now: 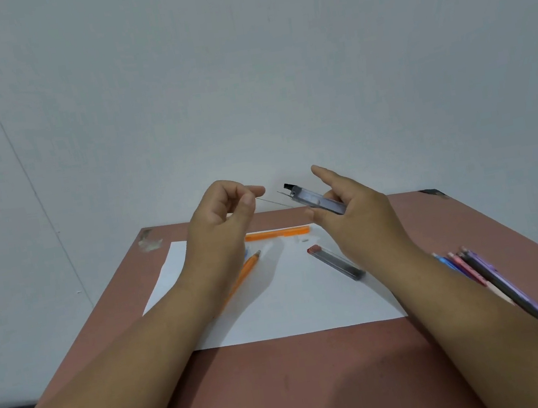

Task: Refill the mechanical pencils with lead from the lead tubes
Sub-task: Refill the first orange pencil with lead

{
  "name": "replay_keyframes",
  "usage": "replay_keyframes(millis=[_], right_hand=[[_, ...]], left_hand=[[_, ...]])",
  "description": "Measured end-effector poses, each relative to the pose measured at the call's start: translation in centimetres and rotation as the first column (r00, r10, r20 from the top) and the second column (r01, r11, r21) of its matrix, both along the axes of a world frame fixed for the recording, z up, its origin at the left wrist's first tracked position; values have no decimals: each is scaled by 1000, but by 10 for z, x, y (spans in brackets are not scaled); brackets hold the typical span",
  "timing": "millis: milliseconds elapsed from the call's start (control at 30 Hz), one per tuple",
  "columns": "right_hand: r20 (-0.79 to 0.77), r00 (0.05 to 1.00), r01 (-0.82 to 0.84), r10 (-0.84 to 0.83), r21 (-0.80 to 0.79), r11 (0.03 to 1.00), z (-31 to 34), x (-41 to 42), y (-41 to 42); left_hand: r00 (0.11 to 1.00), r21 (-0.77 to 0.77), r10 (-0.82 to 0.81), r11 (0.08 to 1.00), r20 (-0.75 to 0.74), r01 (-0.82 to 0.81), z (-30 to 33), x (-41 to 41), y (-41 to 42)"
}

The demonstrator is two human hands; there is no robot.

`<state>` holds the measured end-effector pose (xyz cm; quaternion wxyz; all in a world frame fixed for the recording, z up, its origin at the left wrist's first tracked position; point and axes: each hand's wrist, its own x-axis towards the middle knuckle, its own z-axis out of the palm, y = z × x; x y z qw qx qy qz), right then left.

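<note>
Above the table (pixel 287 391), a thin lead (pixel 274 202) was pinched between the left hand's (pixel 217 218) thumb and forefinger. Just beside it, the right hand (pixel 351 206) gripped a clear lead tube (pixel 319 201), index finger straight. Below lay an orange pencil (pixel 247 269), a second tube (pixel 336 262) on white paper (pixel 292 304), and more pencils (pixel 489 280) to the right.

- Left hand (pixel 220 222): bare, no ring, no glove; short plain nails.
- Right hand (pixel 353 207): bare too, no ring, nails short where they show.
- Left forearm (pixel 139 370): bare from the wrist to the frame edge at 8 o'clock; no sleeve, watch or band in view.
- Right forearm (pixel 477 319): bare from the wrist to the frame edge at 4 o'clock; no sleeve or wristwear in view.
- Both wrists plain, with no marks or jewellery.
</note>
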<state>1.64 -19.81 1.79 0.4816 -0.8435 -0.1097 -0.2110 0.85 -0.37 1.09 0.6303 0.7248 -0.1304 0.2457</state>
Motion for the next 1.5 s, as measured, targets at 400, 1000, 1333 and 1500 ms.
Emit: replay_keyframes(millis=[400,1000,1333,1500], right_hand=[[-21,996,-87,90,118,989,3,-7,7],[-227,939,-181,258,312,933,0,-2,12],[-203,964,-113,174,281,953,-1,-1,10],[-192,970,-85,146,296,951,-2,-2,10]], left_hand=[[994,133,-59,990,90,46,-1,-8,-7],[993,29,-53,998,107,50,-3,-3,-2],[999,-93,-16,995,35,19,-4,4,2],[1000,-89,7,996,21,-5,-5,6,3]])
